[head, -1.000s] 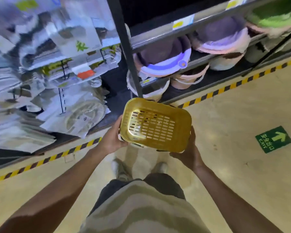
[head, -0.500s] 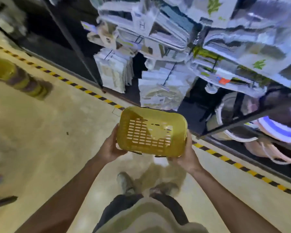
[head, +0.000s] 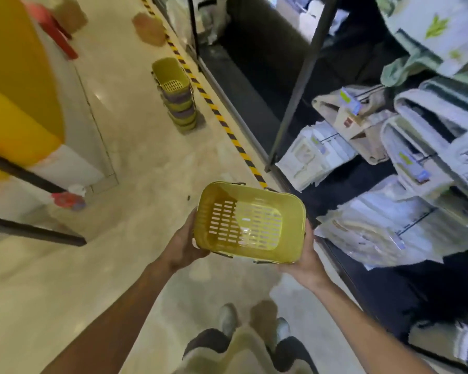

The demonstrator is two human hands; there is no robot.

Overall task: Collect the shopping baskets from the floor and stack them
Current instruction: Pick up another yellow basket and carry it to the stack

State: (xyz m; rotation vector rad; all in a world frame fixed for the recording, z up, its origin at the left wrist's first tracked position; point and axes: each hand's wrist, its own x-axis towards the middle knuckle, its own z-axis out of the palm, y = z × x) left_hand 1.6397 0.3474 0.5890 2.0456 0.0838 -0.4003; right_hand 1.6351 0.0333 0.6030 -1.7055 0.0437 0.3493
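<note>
Yellow basket (head: 247, 225) held in the air in front of the body, above the floor (head: 135, 168), open side up and tilted toward the camera; slotted bottom visible inside. Left hand (head: 185, 245) grips the left end wall, fingers wrapped under and behind it. Right hand (head: 305, 259) supports the right end from below with the palm against the wall; its fingers lie behind the basket, so I cannot tell how far they curl, but the hand bears the basket.

Stack of baskets (head: 177, 97) stands on the floor further up the aisle, well apart from the held basket, just left of the yellow-and-black striped tape (head: 227, 130). Top basket of the stack is yellow; darker ones alternate below.

Shelf unit (head: 295, 85) runs along the right edge of the aisle, its base following the tape; packaged goods (head: 316, 155) overhang the lower shelf. A yellow panel (head: 14, 76) bounds the left side. Open floor lies between the held basket and the stack.
</note>
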